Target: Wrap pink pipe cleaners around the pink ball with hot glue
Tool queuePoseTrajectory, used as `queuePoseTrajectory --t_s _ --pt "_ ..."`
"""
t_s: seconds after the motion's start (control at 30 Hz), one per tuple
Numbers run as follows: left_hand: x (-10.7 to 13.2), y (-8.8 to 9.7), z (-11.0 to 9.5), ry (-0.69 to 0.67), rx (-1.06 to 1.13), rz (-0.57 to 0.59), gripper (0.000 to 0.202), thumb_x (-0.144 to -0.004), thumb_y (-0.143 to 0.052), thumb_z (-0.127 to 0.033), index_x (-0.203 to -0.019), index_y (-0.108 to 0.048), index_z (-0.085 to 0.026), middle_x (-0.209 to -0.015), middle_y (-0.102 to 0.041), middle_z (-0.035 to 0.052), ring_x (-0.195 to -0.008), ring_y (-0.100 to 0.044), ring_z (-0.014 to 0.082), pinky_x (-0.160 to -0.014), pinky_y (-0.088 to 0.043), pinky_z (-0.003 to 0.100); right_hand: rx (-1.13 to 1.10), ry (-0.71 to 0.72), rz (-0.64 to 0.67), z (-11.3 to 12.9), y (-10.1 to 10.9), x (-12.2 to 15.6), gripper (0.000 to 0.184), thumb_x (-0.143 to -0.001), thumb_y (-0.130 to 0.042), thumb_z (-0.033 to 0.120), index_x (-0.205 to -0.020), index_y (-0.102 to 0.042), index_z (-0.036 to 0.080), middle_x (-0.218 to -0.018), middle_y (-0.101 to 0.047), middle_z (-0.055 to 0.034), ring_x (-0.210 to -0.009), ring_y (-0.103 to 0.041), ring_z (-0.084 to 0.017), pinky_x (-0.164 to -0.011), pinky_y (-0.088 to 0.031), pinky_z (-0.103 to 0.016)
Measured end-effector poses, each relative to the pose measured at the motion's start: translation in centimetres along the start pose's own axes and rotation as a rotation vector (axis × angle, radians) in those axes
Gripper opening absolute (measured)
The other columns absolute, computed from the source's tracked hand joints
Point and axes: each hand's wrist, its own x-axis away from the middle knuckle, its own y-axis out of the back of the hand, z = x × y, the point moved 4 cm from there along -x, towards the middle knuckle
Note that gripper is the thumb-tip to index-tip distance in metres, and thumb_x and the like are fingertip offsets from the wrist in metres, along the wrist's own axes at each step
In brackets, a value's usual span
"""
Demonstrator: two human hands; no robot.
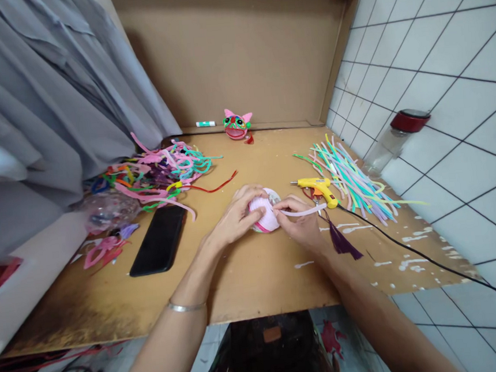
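Observation:
My left hand [235, 215] is wrapped round a small round ball [264, 214] covered in pale pink fuzzy wire, held just above the cardboard work surface [247, 278]. My right hand [299, 221] pinches a pale pink pipe cleaner [308, 209] that runs from the ball out to the right. Both hands meet at the ball in the middle of the surface. A dark purple tassel [342, 240] lies beside my right wrist.
A yellow glue gun [320, 188] with a black cord lies right of the hands, beside several pastel pipe cleaners [351, 180]. A black phone [159, 240] and a tangle of coloured pipe cleaners [155, 174] lie left. A small pink cat-like figure [237, 125], a glue stick [205, 124] and a red-lidded jar [394, 138] stand farther back.

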Motion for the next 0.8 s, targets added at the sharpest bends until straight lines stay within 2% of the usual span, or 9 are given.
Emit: queuePoseTrajectory --t_s 0.27,0.5,0.8 --pt "0.16 -0.02 0.19 0.040 0.014 -0.019 0.038 -0.090 -0.053 -0.036 -0.124 -0.051 -0.021 -0.126 -0.058 0.0102 -0.119 -0.054 0.0248 -0.108 -0.041 0.043 0.023 -0.036 0.021 0.26 0.08 -0.02 0.011 -0.085 -0.058 0.021 -0.078 -0.066 0.022 -0.076 -0.065 -0.0021 -0.072 -0.061 -0.016 -0.068 -0.048 -0.029" --pt "0.01 0.06 -0.04 -0.012 0.012 -0.020 0.028 -0.090 -0.053 -0.034 -0.113 -0.056 -0.019 -0.126 -0.058 0.0112 -0.121 -0.053 0.0243 -0.109 -0.040 0.043 0.011 -0.031 0.019 0.23 0.07 -0.03 0.011 -0.085 -0.059 0.020 -0.076 -0.066 0.021 -0.075 -0.064 -0.0014 -0.071 -0.060 -0.016 -0.066 -0.047 -0.029" --pt "-0.01 0.12 -0.07 -0.012 0.012 -0.014 0.027 -0.090 -0.054 -0.035 -0.112 -0.058 -0.019 -0.127 -0.058 0.0117 -0.124 -0.052 0.0247 -0.110 -0.039 0.043 0.010 -0.022 0.010 0.06 0.03 -0.05 0.010 -0.083 -0.059 0.019 -0.078 -0.066 0.022 -0.075 -0.064 -0.0013 -0.070 -0.061 -0.016 -0.065 -0.047 -0.029"
